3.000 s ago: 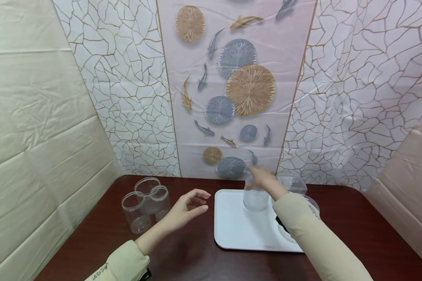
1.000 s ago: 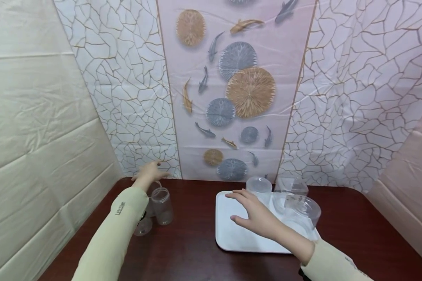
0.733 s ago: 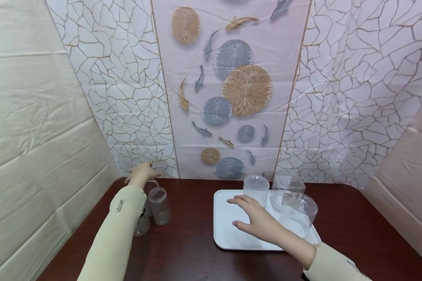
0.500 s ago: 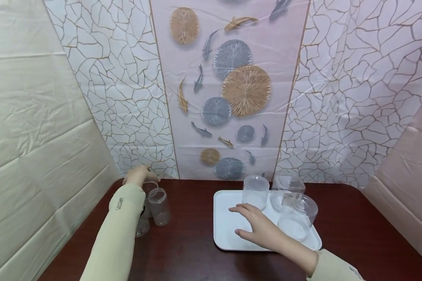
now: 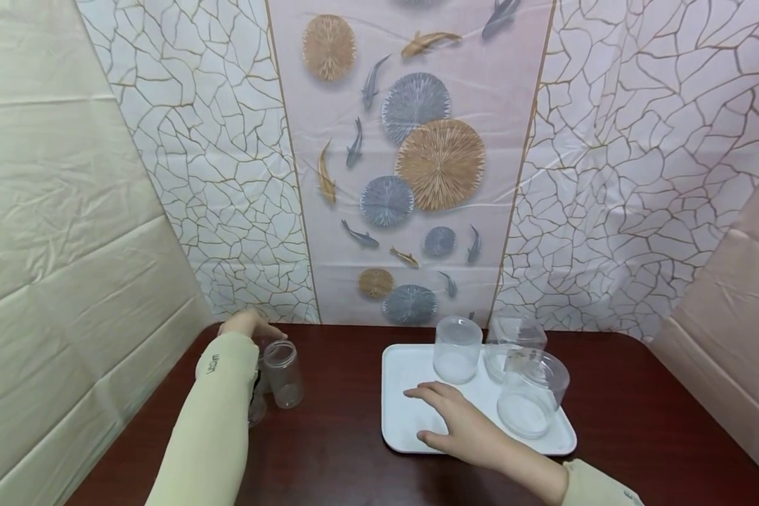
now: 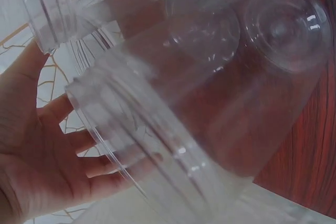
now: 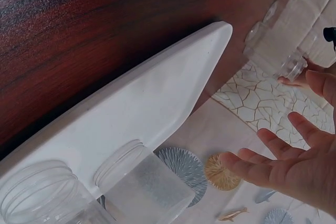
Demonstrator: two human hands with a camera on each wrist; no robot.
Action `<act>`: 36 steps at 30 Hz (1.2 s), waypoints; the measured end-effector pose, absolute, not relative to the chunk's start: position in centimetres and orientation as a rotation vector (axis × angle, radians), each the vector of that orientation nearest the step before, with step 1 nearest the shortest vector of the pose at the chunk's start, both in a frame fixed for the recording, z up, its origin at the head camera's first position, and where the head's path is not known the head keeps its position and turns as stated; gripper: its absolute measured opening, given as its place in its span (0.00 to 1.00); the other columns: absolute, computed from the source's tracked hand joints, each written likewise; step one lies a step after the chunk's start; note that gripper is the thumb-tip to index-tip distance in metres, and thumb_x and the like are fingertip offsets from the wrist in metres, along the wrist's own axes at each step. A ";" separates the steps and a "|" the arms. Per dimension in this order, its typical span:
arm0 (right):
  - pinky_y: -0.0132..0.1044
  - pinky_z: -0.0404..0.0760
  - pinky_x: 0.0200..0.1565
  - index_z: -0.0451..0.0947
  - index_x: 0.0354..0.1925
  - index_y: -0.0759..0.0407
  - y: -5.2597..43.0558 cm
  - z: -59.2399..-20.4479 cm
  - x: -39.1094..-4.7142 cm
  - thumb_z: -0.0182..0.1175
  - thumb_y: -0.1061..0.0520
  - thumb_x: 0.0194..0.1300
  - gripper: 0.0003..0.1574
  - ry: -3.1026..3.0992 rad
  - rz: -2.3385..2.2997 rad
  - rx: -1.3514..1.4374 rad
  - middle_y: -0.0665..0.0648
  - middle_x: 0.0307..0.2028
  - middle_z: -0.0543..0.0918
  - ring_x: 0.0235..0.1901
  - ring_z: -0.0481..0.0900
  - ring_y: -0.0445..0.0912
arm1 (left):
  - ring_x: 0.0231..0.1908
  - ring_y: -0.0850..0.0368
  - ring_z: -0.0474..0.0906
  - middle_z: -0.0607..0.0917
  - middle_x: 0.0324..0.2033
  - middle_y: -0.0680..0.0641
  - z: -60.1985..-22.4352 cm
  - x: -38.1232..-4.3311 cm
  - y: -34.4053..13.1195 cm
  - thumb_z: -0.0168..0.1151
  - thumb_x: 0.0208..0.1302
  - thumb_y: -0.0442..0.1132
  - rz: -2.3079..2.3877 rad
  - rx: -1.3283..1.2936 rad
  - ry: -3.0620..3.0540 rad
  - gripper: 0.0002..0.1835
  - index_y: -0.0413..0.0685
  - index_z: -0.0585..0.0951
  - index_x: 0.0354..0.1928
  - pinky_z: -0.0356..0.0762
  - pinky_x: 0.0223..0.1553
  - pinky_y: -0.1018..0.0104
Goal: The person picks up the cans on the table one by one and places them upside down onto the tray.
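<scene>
On the left of the table, my left hand (image 5: 243, 323) has come down at the back of a group of clear screw-neck jars. A narrow jar (image 5: 284, 376) stands upright there; the others are mostly hidden behind my sleeve and hand. In the left wrist view, spread fingers (image 6: 86, 142) lie behind a large jar's threaded rim (image 6: 131, 135), the thumb beside another jar's neck (image 6: 47, 11). My right hand (image 5: 462, 425) hovers over the white tray (image 5: 398, 422), fingers loosely spread, holding nothing. Upside down on the tray stand a round jar (image 5: 457, 351) and a wider jar (image 5: 531, 400).
Behind the wider jar, a squarish clear container (image 5: 521, 334) stands at the tray's back right. The dark red table (image 5: 341, 436) runs back to a patterned cloth (image 5: 411, 169). Pale cloth walls (image 5: 69, 281) close off both sides.
My left hand has reached across to the left jars and lowered behind them. My right hand has let go of the round jar on the tray and drawn back toward the front edge.
</scene>
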State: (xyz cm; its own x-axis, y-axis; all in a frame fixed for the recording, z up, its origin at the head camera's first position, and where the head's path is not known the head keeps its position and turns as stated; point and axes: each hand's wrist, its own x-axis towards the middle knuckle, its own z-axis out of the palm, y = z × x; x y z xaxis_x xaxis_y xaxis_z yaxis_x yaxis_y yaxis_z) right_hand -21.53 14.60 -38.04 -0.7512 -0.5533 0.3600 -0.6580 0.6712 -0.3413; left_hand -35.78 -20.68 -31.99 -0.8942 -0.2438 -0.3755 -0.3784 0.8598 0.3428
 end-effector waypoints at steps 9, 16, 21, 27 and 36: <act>0.48 0.70 0.51 0.68 0.53 0.54 14.4 -38.1 -21.4 0.62 0.56 0.50 0.30 -2.691 0.709 0.977 0.55 0.51 0.72 0.53 0.68 0.51 | 0.43 0.45 0.69 0.75 0.43 0.35 -33.0 -37.2 -20.9 0.66 0.41 0.56 0.510 -0.363 2.774 0.32 0.35 0.77 0.42 0.72 0.44 0.57; 0.47 0.70 0.51 0.68 0.53 0.54 14.3 -38.2 -21.5 0.63 0.54 0.50 0.31 -2.680 0.673 0.981 0.55 0.51 0.72 0.53 0.69 0.50 | 0.34 0.48 0.73 0.81 0.32 0.42 -32.2 -36.3 -20.5 0.65 0.44 0.49 0.479 -0.245 2.829 0.18 0.40 0.82 0.32 0.73 0.36 0.59; 0.47 0.70 0.51 0.68 0.53 0.54 14.1 -38.2 -21.6 0.63 0.54 0.50 0.31 -2.682 0.670 0.988 0.54 0.51 0.72 0.52 0.69 0.50 | 0.31 0.51 0.75 0.81 0.31 0.43 -31.4 -35.9 -20.3 0.63 0.45 0.46 0.424 -0.182 2.890 0.21 0.39 0.79 0.39 0.73 0.32 0.61; 0.47 0.70 0.50 0.68 0.53 0.53 14.1 -38.2 -21.5 0.62 0.54 0.50 0.30 -2.686 0.665 0.983 0.54 0.51 0.72 0.53 0.69 0.50 | 0.28 0.53 0.71 0.78 0.28 0.45 -31.2 -36.6 -20.6 0.64 0.41 0.42 0.371 -0.157 2.968 0.15 0.41 0.78 0.32 0.71 0.25 0.64; 0.47 0.70 0.51 0.68 0.53 0.54 13.9 -38.0 -21.6 0.63 0.54 0.49 0.31 -2.659 0.662 0.991 0.55 0.51 0.73 0.52 0.69 0.50 | 0.32 0.49 0.73 0.80 0.32 0.42 -30.8 -37.4 -20.9 0.66 0.38 0.44 0.336 -0.120 3.112 0.19 0.42 0.78 0.35 0.71 0.29 0.60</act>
